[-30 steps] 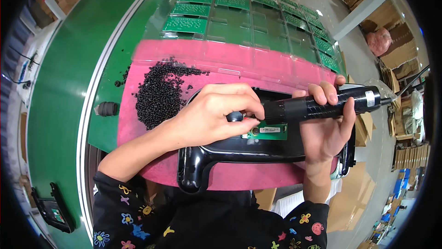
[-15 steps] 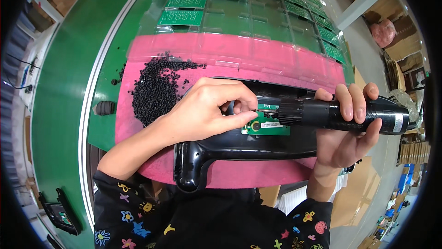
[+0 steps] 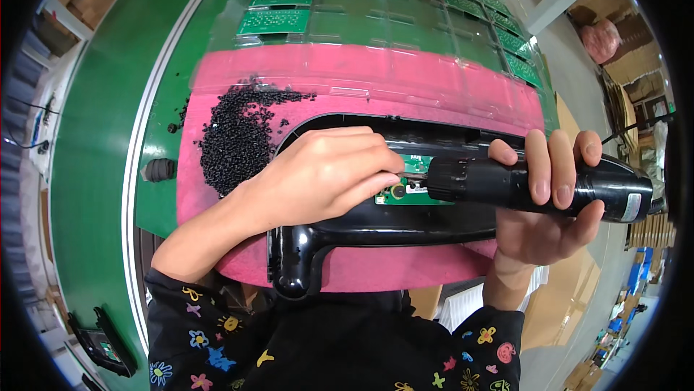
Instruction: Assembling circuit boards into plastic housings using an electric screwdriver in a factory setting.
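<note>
My right hand is wrapped round a black electric screwdriver, held sideways with its bit pointing left. At the bit's tip the thumb and fingers of my left hand are pinched together; whatever they hold is too small and covered to make out. Beneath both hands lies a black plastic housing with a long curved shape, its hollow side up. A green circuit board sits inside it, partly hidden by the left fingers and the screwdriver. Left of the housing is a heap of tiny black screw-like pieces.
A pink mat lies under the housing. Behind stands a clear plastic tray with green circuit boards in its compartments. A dark rolled bundle rests on the green surface at left, and another black housing lies lower left.
The screwdriver has tilted slightly, its rear end dropping a little and its front shifting left. My left hand stays pinched at the bit, fingers now closer together. The whole view has shifted slightly.
</note>
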Demonstrator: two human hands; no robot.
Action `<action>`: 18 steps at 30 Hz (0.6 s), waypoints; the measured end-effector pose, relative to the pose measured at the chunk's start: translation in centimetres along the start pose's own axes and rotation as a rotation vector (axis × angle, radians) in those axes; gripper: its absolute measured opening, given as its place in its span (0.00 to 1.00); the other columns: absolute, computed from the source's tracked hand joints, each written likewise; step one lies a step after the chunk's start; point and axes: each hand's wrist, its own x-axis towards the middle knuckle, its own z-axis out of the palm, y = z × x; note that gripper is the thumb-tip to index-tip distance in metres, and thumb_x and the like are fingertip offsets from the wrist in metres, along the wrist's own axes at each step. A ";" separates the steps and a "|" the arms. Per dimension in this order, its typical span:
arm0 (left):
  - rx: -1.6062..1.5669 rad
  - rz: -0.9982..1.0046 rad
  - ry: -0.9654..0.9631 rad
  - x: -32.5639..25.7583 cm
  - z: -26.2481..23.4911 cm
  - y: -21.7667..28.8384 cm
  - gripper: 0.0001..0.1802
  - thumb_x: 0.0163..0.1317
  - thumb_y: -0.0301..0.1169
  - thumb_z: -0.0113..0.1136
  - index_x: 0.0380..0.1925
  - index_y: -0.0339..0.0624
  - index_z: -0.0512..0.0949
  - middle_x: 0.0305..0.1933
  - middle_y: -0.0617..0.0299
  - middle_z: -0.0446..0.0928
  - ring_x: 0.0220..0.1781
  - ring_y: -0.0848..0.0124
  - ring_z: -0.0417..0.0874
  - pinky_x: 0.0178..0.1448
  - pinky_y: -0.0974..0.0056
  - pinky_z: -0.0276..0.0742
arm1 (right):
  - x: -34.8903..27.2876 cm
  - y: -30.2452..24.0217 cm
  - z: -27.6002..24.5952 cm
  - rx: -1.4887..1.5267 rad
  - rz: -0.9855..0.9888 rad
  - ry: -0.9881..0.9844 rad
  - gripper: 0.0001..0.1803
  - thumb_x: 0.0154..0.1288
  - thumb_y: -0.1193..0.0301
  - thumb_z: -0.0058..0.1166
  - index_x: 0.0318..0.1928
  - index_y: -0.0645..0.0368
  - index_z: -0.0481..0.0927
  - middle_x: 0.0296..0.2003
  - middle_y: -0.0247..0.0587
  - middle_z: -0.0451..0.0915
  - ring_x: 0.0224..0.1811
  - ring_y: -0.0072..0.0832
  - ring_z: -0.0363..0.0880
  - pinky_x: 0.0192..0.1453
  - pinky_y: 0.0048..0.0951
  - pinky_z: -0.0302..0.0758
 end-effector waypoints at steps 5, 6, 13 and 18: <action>0.159 0.051 -0.051 0.2 0.2 1.0 0.10 0.55 0.23 0.67 0.35 0.35 0.76 0.33 0.55 0.77 0.34 0.57 0.81 0.39 0.57 0.77 | 0.0 0.0 -0.4 0.003 -0.023 -0.083 0.24 0.66 0.55 0.64 0.56 0.42 0.67 0.32 0.22 0.73 0.36 0.21 0.72 0.59 0.41 0.65; 0.156 0.054 -0.055 0.2 0.2 1.2 0.10 0.55 0.23 0.67 0.35 0.35 0.76 0.33 0.55 0.77 0.34 0.57 0.81 0.39 0.57 0.77 | 0.0 0.0 -0.4 0.001 -0.026 -0.079 0.24 0.66 0.55 0.64 0.56 0.42 0.67 0.32 0.22 0.73 0.36 0.21 0.72 0.59 0.41 0.65; 0.390 0.061 -0.091 0.3 0.2 2.0 0.12 0.51 0.24 0.70 0.34 0.39 0.77 0.31 0.60 0.76 0.32 0.61 0.78 0.36 0.60 0.73 | 0.4 -0.1 0.6 -0.061 0.024 -0.089 0.22 0.63 0.60 0.66 0.49 0.45 0.66 0.27 0.21 0.71 0.33 0.20 0.71 0.52 0.36 0.61; 0.385 0.057 -0.090 0.4 0.3 2.0 0.13 0.50 0.27 0.72 0.34 0.40 0.77 0.32 0.62 0.76 0.33 0.62 0.78 0.36 0.60 0.73 | 0.5 -0.6 -0.7 -0.092 0.003 -0.157 0.23 0.64 0.57 0.66 0.52 0.46 0.67 0.28 0.23 0.72 0.32 0.20 0.72 0.53 0.34 0.65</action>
